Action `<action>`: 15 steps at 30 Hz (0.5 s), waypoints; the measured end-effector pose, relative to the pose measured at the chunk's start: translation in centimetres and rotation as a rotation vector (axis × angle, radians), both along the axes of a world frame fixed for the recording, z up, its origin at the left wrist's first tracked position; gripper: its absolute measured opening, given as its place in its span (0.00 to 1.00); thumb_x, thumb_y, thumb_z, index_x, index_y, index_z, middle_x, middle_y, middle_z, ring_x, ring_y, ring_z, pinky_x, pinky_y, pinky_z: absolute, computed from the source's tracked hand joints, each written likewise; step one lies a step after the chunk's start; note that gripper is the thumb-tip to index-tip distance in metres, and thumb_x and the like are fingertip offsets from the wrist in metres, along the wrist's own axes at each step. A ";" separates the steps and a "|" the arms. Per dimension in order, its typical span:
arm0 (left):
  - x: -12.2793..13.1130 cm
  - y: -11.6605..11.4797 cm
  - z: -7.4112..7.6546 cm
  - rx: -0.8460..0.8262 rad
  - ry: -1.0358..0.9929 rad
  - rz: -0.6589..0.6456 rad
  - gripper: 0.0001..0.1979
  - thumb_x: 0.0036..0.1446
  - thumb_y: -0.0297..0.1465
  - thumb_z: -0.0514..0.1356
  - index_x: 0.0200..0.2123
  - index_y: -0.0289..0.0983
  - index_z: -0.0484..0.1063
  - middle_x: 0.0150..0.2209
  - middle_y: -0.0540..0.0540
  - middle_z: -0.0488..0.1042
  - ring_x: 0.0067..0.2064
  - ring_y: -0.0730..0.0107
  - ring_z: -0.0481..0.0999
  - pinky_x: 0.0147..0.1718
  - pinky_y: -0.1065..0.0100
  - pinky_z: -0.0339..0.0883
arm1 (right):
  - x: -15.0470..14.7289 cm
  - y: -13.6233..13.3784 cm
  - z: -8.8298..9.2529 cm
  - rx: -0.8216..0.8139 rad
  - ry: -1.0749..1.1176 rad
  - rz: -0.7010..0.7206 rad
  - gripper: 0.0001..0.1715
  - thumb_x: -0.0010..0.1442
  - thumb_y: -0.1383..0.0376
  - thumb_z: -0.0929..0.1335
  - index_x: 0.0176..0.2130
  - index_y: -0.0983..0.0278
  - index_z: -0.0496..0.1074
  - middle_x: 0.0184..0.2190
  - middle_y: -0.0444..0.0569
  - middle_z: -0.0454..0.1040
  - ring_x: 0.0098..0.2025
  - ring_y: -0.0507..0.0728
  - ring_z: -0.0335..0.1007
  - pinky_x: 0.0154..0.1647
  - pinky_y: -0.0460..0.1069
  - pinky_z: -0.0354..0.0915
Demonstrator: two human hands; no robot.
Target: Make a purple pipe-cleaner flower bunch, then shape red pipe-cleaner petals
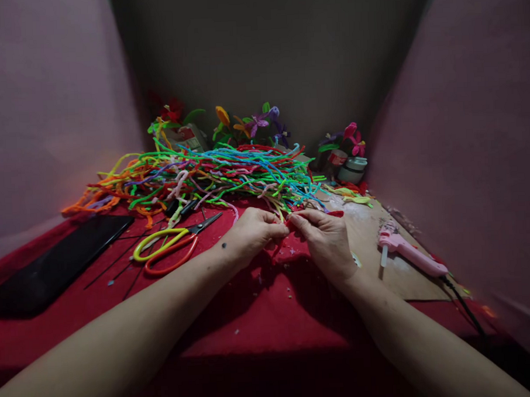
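My left hand (258, 234) and my right hand (322, 238) meet at the middle of the red-covered table. Their fingertips pinch a red pipe cleaner (336, 213), whose end sticks out past my right hand. Most of it is hidden by the fingers, and against the red cloth its shape is hard to make out. Just behind the hands lies a large heap of pipe cleaners (228, 171) in many colours. Left of my left hand rest scissors (170, 247) with one yellow and one red handle loop, blades pointing away to the right.
A black flat tablet-like object (59, 263) lies at the left. On the right, a pink glue gun (412, 252) with a black cord rests on a brown board (367, 235). Pipe-cleaner flowers (257, 124) stand behind the heap. Pinkish curtains (468, 125) flank both sides.
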State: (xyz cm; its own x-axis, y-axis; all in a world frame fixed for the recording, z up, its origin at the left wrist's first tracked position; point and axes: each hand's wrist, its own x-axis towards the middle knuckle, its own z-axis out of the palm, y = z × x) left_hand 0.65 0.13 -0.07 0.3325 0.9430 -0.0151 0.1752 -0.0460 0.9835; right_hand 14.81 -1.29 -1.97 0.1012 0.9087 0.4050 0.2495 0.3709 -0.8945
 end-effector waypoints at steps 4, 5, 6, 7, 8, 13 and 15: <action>-0.3 0.2 -0.1 0.017 -0.017 0.003 0.10 0.42 0.29 0.59 0.13 0.34 0.64 0.13 0.54 0.62 0.18 0.80 0.57 0.21 0.72 0.51 | 0.1 0.6 -0.3 -0.203 0.220 0.245 0.11 0.50 0.60 0.69 0.26 0.66 0.75 0.21 0.44 0.71 0.22 0.49 0.61 0.25 0.46 0.57; -0.4 0.3 -0.2 0.016 -0.014 -0.006 0.10 0.42 0.30 0.59 0.13 0.34 0.65 0.13 0.54 0.62 0.18 0.80 0.57 0.22 0.72 0.51 | 0.1 0.7 -0.4 -0.223 0.247 0.267 0.11 0.48 0.60 0.70 0.25 0.66 0.74 0.20 0.44 0.71 0.22 0.49 0.61 0.25 0.46 0.56; -0.5 0.3 -0.3 0.014 -0.011 -0.020 0.10 0.42 0.30 0.59 0.14 0.34 0.65 0.13 0.54 0.62 0.18 0.79 0.57 0.21 0.72 0.50 | 0.1 0.8 -0.5 -0.228 0.256 0.263 0.10 0.47 0.60 0.71 0.23 0.67 0.74 0.19 0.44 0.71 0.21 0.48 0.60 0.24 0.45 0.55; -0.5 0.4 -0.4 0.010 -0.010 -0.036 0.09 0.42 0.29 0.59 0.15 0.34 0.66 0.14 0.54 0.63 0.18 0.79 0.57 0.21 0.71 0.50 | 0.2 0.9 -0.6 -0.223 0.251 0.237 0.11 0.46 0.61 0.71 0.22 0.67 0.73 0.18 0.43 0.69 0.21 0.48 0.58 0.23 0.45 0.54; -0.5 0.4 -0.5 0.007 -0.012 -0.049 0.08 0.42 0.29 0.59 0.15 0.33 0.67 0.14 0.54 0.63 0.19 0.79 0.57 0.21 0.71 0.49 | 0.2 0.9 -0.7 -0.216 0.241 0.200 0.11 0.46 0.61 0.71 0.20 0.67 0.73 0.17 0.42 0.68 0.20 0.47 0.57 0.22 0.45 0.52; -0.2 0.5 -0.6 0.003 -0.056 -0.010 0.06 0.41 0.27 0.58 0.16 0.33 0.67 0.14 0.55 0.62 0.18 0.81 0.55 0.20 0.72 0.47 | 0.2 0.9 -0.7 -0.256 0.266 0.202 0.13 0.47 0.60 0.71 0.20 0.68 0.71 0.16 0.42 0.67 0.18 0.47 0.56 0.21 0.45 0.52; -0.1 0.5 -0.5 -0.002 -0.068 0.017 0.07 0.41 0.27 0.58 0.15 0.33 0.66 0.14 0.55 0.61 0.18 0.81 0.55 0.20 0.72 0.47 | 0.2 0.9 -0.6 -0.273 0.311 0.250 0.12 0.47 0.60 0.70 0.23 0.67 0.72 0.17 0.42 0.68 0.18 0.47 0.58 0.21 0.45 0.53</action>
State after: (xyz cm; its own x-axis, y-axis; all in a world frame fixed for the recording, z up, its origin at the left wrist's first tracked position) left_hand 0.51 0.66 -0.61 0.3167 0.9485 0.0050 0.1092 -0.0417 0.9932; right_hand 14.98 -0.42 -2.56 -0.0556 0.9895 0.1332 -0.1119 0.1264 -0.9857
